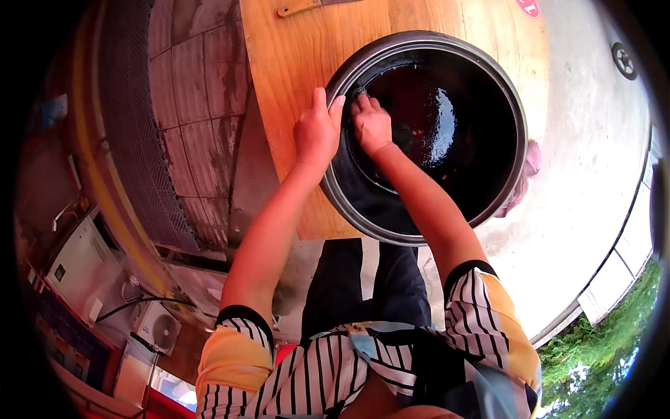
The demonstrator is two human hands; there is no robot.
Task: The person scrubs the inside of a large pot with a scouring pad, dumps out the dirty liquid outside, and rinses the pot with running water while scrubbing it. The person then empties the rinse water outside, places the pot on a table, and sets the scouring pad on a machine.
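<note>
A large round black basin (518,140) rests on a light wooden table (293,56), with dark liquid shining inside it. My left hand (319,133) grips the basin's left rim, thumb and fingers on the edge. Inside the basin, my right hand (372,122) presses a small dark scrubber (359,93) against the inner left wall, fingers bent around it. Part of the scrubber is hidden by the fingertips.
A knife with a wooden handle (299,8) lies at the table's far edge. A pinkish cloth (522,180) is beside the basin on the right. Left of the table are paving tiles (192,91) and a dark mat (129,105).
</note>
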